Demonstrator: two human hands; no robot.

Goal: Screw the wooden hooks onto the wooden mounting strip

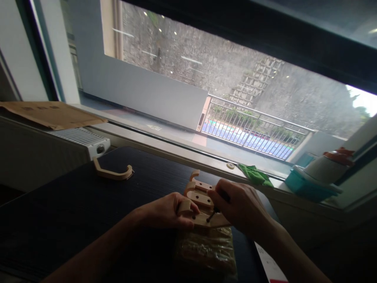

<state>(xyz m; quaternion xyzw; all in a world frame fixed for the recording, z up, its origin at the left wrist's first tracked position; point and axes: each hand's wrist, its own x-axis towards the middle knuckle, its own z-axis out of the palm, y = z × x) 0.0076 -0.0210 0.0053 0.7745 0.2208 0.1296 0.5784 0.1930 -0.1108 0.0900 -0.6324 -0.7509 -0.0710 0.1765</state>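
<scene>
Pale wooden hook-shaped pieces with dark holes (200, 199) lie side by side on the dark table, their curled ends toward the left. My left hand (172, 210) grips the nearest wooden hook (202, 220) around its curled end. In my right hand (235, 200) is a thin dark screwdriver (212, 214), its handle mostly hidden by the fingers. Its tip meets the nearest hook at a hole or screw; which one I cannot tell. Below the hooks is a clear plastic-wrapped bundle (207, 251). Another curved wooden hook (113, 173) lies apart at the table's far left.
The dark table (73, 220) runs up to a window sill. A green cloth (255, 175) and a teal box (309, 184) sit on the sill at right. A brown paper envelope (50, 114) rests on a white unit at left. A printed sheet (266, 261) shows at lower right.
</scene>
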